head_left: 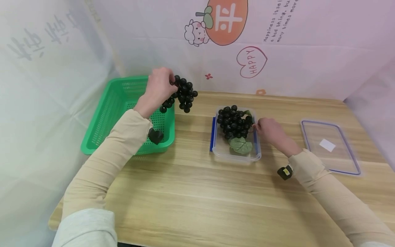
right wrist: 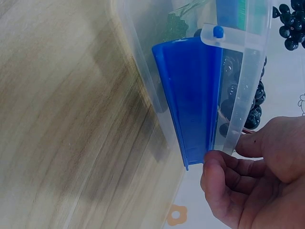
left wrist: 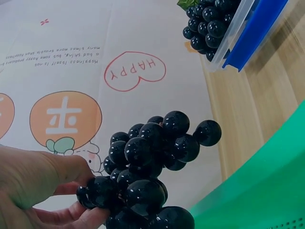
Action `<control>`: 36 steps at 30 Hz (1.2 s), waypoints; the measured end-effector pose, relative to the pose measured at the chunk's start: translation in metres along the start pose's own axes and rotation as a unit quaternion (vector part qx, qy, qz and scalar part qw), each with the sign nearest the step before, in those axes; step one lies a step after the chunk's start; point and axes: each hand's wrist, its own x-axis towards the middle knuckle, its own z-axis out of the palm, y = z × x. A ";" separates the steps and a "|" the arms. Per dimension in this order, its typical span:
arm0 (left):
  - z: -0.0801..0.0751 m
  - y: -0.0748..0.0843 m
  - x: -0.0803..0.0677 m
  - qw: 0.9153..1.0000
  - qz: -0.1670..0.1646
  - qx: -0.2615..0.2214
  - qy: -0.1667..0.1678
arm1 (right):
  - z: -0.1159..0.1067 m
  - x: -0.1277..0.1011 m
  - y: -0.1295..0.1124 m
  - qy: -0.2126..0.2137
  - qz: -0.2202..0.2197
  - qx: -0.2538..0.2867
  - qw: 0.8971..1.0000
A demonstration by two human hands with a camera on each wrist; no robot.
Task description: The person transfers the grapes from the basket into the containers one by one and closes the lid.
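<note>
My left hand (head_left: 159,84) pinches a bunch of black grapes (head_left: 184,94) by its upper end, raised over the right back part of a green basket (head_left: 170,128). The left wrist view shows the thumb and fingers on both sides of one grape (left wrist: 102,192). A second bunch of black grapes (head_left: 230,122) with a green leaf (head_left: 241,146) lies in a clear plastic box (head_left: 232,158). At the box's right side, my right hand (head_left: 273,132) grips the rim between thumb and curled fingers, just above a blue side flap (right wrist: 190,95).
The box's clear lid (head_left: 339,156), edged in blue and bearing a white label (head_left: 327,145), lies flat at the right of the wooden table (head_left: 185,199). Another blue flap (head_left: 213,133) hangs on the box's left side. A printed white cloth (head_left: 172,51) stands behind the table.
</note>
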 end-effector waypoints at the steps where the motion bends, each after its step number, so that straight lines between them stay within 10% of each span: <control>1: 0.001 0.000 0.000 1.000 0.001 -0.002 0.000 | 0.001 0.000 0.000 -0.001 0.002 0.001 1.000; 36: 0.039 0.050 -0.007 0.992 0.125 -0.020 -0.024 | 0.000 -0.002 0.001 -0.001 0.015 0.011 1.000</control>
